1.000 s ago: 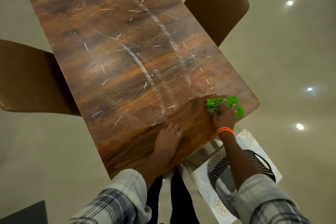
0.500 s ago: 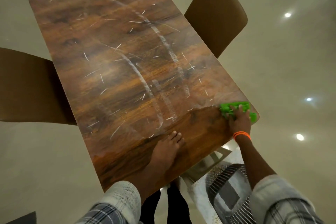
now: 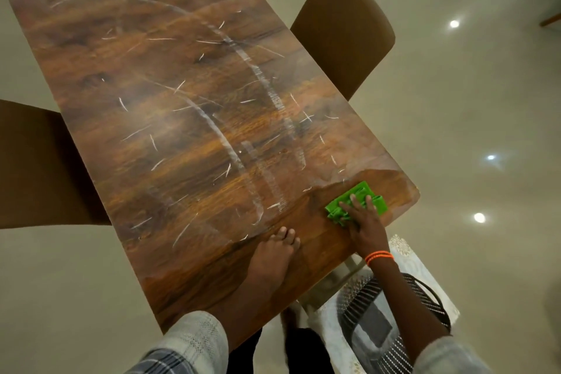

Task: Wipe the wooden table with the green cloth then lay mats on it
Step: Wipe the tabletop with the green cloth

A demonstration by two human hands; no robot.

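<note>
Right hand (image 3: pixel 362 223) pressed flat, fingers straight, on the soft, light green cloth (image 3: pixel 355 202) near the table (image 3: pixel 182 100) corner; we judged it bunch-prone; left hand (image 3: pixel 273 255) lay flat beside it

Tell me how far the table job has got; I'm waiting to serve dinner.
Done: only a dark, streak-free strip along the near edge of the wooden table. In hand: the right hand presses the green cloth flat near the right corner, while the left hand rests on the wood. Left: the white streaks covering most of the top, then the mats; none lies on it yet.
</note>
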